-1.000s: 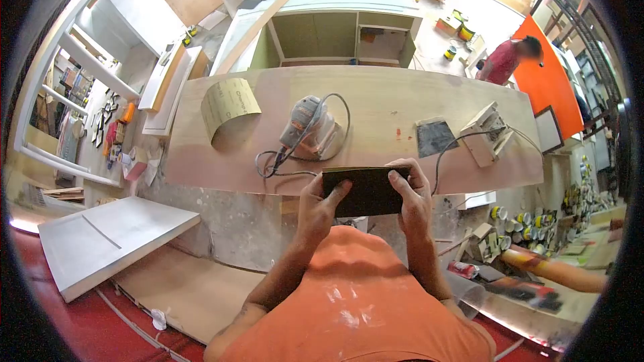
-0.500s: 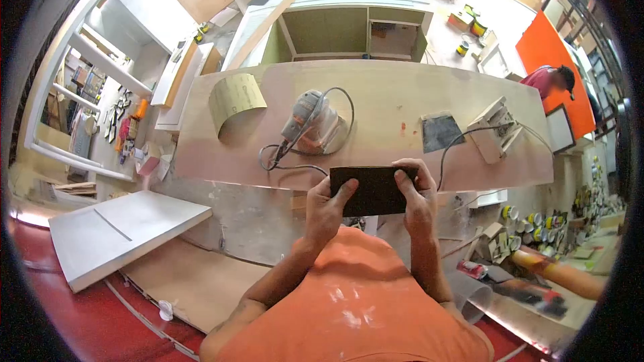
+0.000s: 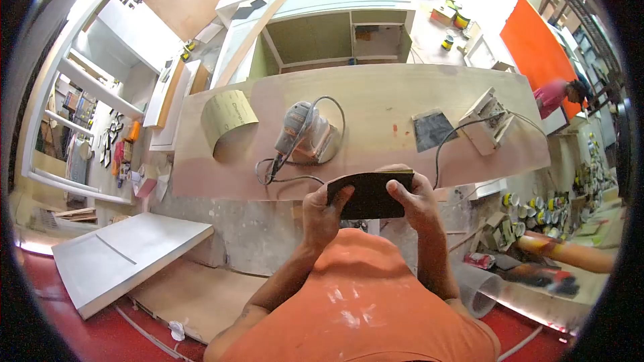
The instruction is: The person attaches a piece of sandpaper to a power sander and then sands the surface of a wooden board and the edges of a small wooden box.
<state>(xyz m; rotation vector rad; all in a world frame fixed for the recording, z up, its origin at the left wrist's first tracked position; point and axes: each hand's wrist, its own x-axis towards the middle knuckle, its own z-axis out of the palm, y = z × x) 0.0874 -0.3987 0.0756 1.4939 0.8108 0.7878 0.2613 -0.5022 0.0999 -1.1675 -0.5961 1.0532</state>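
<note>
Sheet (image 3: 367, 198), dark and slightly bent, is between left hand (image 3: 322, 214) and right hand (image 3: 422, 206), by the near edge of the bench (image 3: 382, 87). Each hand grips one side, thumb on its face. It looks light, flexible, probably rough rather than slippery, best held by opposite edges. Print on the curled yellowish paper (image 3: 227, 117) and sander (image 3: 298, 121) is too small to read surely.

Both hands (image 3: 370, 206) raised close together, thumbs uppermost, fingers apparently curled beneath
</note>
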